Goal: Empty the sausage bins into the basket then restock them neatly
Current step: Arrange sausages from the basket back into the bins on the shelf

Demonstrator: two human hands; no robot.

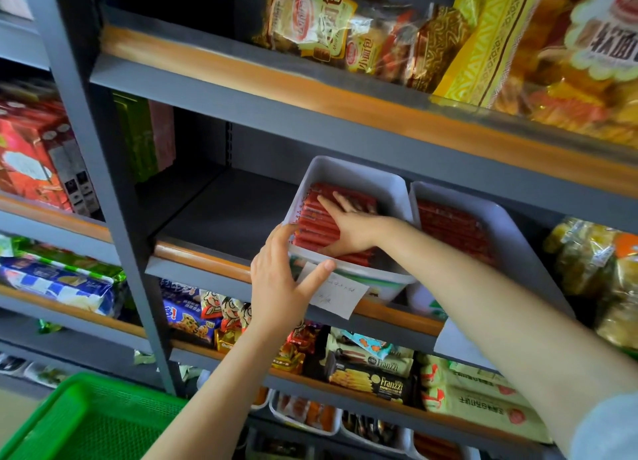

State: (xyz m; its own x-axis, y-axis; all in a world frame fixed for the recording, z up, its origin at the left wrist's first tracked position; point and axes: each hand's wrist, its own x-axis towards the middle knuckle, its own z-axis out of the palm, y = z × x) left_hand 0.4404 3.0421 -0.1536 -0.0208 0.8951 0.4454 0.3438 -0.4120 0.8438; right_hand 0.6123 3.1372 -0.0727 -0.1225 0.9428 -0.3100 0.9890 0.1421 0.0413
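Meanwhile, left hand [281,280] grips bin [348,173]; right [348,221] flattens sausages [314,221].

Grey shelf w/ wood-trim edge [200,256] is carrying two white sausage bins [359,175] [511,228] side by side; green & pink boxes [145,135] standing at back left.

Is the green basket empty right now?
Cannot tell fully: the visible part of the green basket shows only bare mesh, but most is out of frame.
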